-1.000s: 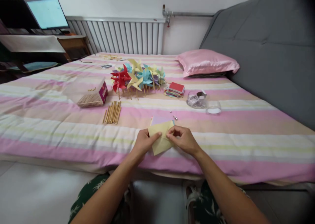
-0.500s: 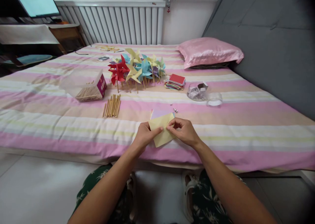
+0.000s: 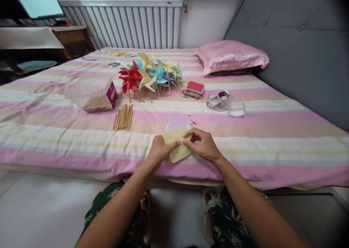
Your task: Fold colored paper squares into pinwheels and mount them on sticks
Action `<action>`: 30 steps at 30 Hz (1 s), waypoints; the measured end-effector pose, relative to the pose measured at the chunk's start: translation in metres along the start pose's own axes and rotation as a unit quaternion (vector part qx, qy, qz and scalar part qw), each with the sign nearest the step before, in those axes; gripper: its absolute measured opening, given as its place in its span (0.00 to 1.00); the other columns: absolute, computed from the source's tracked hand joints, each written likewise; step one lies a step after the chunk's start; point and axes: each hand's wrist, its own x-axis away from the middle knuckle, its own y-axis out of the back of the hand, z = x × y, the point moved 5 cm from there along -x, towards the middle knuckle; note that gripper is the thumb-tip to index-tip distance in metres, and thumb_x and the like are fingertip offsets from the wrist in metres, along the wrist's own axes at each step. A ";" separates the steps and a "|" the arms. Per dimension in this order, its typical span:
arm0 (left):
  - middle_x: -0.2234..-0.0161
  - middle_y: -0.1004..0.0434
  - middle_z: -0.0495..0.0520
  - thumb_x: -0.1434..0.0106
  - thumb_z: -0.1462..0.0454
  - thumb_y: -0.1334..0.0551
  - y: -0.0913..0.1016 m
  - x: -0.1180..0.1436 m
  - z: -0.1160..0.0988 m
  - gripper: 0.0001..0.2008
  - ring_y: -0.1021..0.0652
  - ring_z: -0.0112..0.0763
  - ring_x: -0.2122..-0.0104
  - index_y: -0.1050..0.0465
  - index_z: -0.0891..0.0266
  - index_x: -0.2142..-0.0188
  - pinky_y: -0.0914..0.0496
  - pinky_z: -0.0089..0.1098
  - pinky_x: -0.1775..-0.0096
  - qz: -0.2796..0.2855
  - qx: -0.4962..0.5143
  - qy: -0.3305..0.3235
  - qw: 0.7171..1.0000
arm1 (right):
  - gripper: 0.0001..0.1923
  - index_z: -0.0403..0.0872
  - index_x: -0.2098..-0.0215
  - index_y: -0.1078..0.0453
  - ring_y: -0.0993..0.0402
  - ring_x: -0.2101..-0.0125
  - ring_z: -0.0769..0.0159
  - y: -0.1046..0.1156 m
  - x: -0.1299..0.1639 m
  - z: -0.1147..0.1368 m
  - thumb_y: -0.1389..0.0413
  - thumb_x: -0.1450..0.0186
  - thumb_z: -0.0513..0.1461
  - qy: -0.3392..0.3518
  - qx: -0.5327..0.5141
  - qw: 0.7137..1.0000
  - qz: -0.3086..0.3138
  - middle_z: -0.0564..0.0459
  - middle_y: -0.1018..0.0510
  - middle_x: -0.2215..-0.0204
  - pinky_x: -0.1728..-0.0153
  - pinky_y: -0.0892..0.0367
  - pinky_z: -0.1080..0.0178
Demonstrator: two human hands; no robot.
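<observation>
nearest: two bare forearms over knees in dark green leaf-print cloth, pale floor beneath

left hand [image 3: 159, 149]: closed on the left edge of a yellow paper sheet [image 3: 177, 146], thumb on top, fingers under it

right hand [image 3: 203, 145]: pinching the same sheet at its right upper edge, fingertips curled inward over the paper

yellow paper sheet: held between both hands at the near edge of the bed [image 3: 272, 146], low over the striped cover; whether it touches the cover cannot be told; partly folded, corner pointing down toward the person

just behind the sheet: a lilac paper [image 3: 174, 125] flat on the cover, partly hidden by the yellow one; small metal pins [image 3: 192, 121] beside it to the right

middle, left: loose bundle of wooden sticks [image 3: 123, 116] lying side by side; beyond it a clear plastic box [image 3: 91, 94] with a red label end, more sticks inside

middle, right: clear round tub [image 3: 236, 109] and, just beside it, a clear dish holding folded silver-grey bits [image 3: 217, 99]

further: stack of coloured paper squares [image 3: 194, 89], red on top; cluster of finished pinwheels [image 3: 148, 77] in red, yellow, blue and green, on sticks

far: pink satin pillow [image 3: 231, 57] against a grey padded backrest [image 3: 297, 41]; white radiator [image 3: 125, 24] along the wall; lit screen [image 3: 38, 1] at upper left
</observation>
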 end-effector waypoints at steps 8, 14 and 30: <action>0.68 0.19 0.60 0.60 0.62 0.27 -0.002 0.001 -0.002 0.20 0.22 0.36 0.72 0.23 0.70 0.66 0.30 0.31 0.69 -0.015 0.033 0.007 0.999 | 0.38 0.51 0.41 0.50 0.26 0.72 0.68 -0.002 0.001 -0.004 0.39 0.45 0.40 -0.059 -0.144 0.988 -0.003 0.53 0.25 0.67 0.70 0.31 0.66; 0.69 0.19 0.59 0.59 0.63 0.28 -0.002 0.003 -0.001 0.18 0.22 0.35 0.72 0.22 0.70 0.67 0.30 0.30 0.70 -0.005 0.028 0.018 0.999 | 0.36 0.50 0.42 0.47 0.30 0.76 0.72 0.002 -0.001 -0.007 0.38 0.46 0.42 -0.079 -0.161 0.983 -0.026 0.56 0.26 0.71 0.72 0.31 0.68; 0.67 0.19 0.60 0.59 0.64 0.28 -0.004 0.002 0.000 0.17 0.22 0.34 0.72 0.22 0.69 0.67 0.29 0.30 0.69 0.020 0.028 0.033 0.999 | 0.30 0.47 0.49 0.40 0.26 0.74 0.69 0.021 -0.003 -0.014 0.37 0.47 0.43 -0.083 -0.154 0.976 -0.129 0.55 0.24 0.72 0.71 0.29 0.65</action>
